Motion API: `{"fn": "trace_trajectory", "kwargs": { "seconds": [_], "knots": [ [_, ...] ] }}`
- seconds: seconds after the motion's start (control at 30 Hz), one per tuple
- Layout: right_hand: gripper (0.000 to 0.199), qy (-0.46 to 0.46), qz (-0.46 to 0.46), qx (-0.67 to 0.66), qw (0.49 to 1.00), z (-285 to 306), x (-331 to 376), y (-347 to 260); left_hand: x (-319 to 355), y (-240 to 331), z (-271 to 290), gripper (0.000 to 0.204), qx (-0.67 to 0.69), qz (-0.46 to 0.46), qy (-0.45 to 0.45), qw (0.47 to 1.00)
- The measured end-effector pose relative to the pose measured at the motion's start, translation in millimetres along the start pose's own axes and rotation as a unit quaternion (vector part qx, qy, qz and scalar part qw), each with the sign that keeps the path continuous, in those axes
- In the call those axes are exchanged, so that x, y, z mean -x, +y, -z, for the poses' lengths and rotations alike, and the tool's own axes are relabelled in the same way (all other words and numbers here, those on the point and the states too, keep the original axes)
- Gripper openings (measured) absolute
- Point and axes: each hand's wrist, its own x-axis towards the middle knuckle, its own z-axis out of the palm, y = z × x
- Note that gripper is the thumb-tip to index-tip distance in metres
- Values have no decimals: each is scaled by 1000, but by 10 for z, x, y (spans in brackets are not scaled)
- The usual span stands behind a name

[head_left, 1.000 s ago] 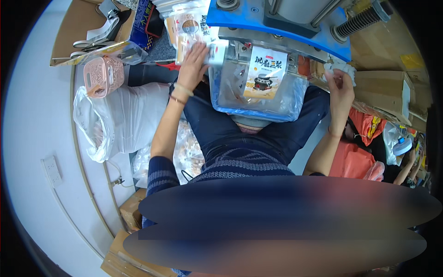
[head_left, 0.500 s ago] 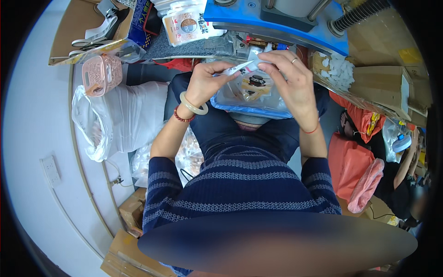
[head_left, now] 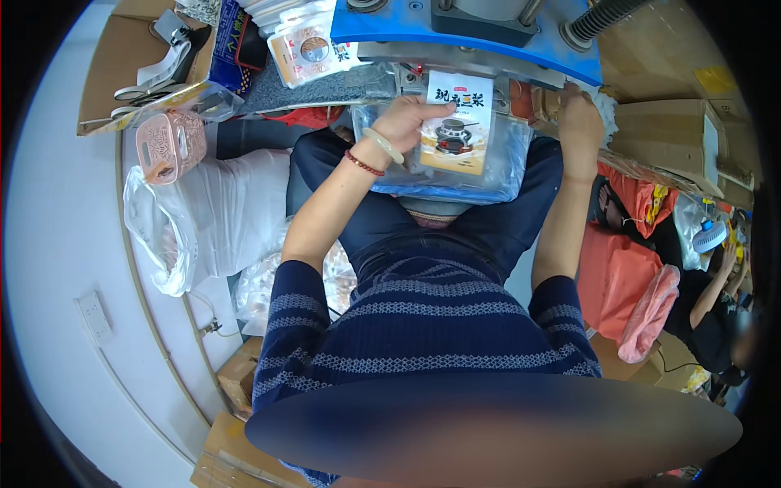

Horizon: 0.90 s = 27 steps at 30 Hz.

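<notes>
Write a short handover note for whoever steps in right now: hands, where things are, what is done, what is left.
Left hand: holds the printed pouch upright, its top edge at the blue machine.
Right hand: up at the machine's right edge, on pale material; grip unclear.
Clear plastic bin rests on the lap below the pouch.
More pouches lie stacked on the bench to the left.
Done: pouch brought to the machine.
Left: likely sealing it, then setting it aside.

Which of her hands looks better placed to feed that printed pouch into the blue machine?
Probably the left hand: it already grips the pouch just below the machine, while the right hand is off at the side.
</notes>
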Motion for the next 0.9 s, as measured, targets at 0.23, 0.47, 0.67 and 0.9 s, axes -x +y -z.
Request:
{"fn": "trace_trajectory", "kwargs": {
  "seconds": [0.23, 0.47, 0.67, 0.9],
  "knots": [
    [31, 77, 33, -112, 990, -358, -78, 152, 170, 453, 633, 30, -431, -340, 233, 803],
    [32, 79, -17, -334, 939, -117, 242, 113, 482, -13, 1276, 55, -786, -357, 210, 460],
    [21, 24, 22, -437, 899, 195, 685, -311, 619, 216, 946, 43, -655, -421, 274, 564],
    [19, -9, 159, -519, 840, 376, 760, -1228, 842, 235, 64, 18, -420, -294, 215, 831]
  ]
}}
